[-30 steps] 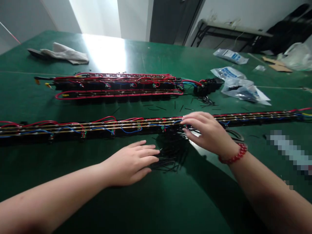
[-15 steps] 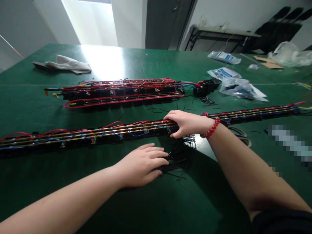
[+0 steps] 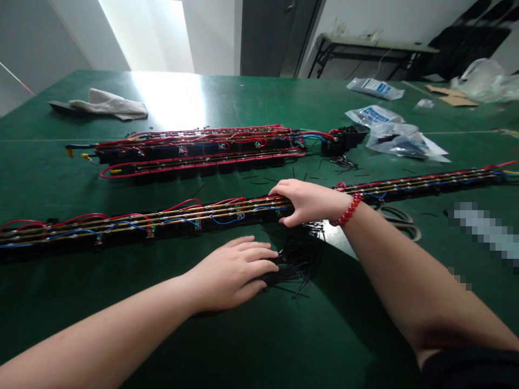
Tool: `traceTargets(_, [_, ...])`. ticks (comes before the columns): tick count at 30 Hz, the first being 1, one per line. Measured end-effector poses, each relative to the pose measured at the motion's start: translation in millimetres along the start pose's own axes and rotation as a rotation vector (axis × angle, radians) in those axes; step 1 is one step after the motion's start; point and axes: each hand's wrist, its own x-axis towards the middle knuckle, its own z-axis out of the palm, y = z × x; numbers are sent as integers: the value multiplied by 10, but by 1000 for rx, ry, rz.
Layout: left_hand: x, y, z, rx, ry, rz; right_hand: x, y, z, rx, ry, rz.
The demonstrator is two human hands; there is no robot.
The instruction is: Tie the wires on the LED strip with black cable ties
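A long black strip (image 3: 178, 218) strung with brass rods, red and blue wires and small green circuit boards lies across the table. My right hand (image 3: 295, 201), with a red bead bracelet on the wrist, spans it from above, thumb on the near side and fingers over the far side. Closer to me, my left hand (image 3: 239, 273) is palm down with its fingers stretched out. Its fingertips reach the edge of a loose pile of thin black cable ties (image 3: 298, 267). Whether they touch any tie is hard to see.
Behind the strip lies a bundle of similar wired strips (image 3: 194, 145) with a black connector (image 3: 343, 141). Clear plastic bags (image 3: 401, 140) are at right, a grey cloth (image 3: 117, 104) at far left. Scissors (image 3: 399, 220) rest past my right wrist, partly under the strip.
The whole view has shifted slightly. Both hands keep nearly the same place and pose: the right around the strip, the left beside the cable ties.
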Motion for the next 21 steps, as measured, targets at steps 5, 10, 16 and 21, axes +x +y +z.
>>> traceTargets(5, [-9, -8, 3, 5, 2, 5, 24, -4, -3, 19, -14, 15])
traceTargets(10, [-5, -3, -11, 22, -8, 11, 32, -23, -11, 0, -25, 40])
traceTargets(16, [-5, 0, -16, 33, -19, 2, 22, -38, -15, -10, -42, 81])
traceTargets(21, [-6, -2, -16, 32, -25, -1, 5, -26, 21, 7, 9, 67])
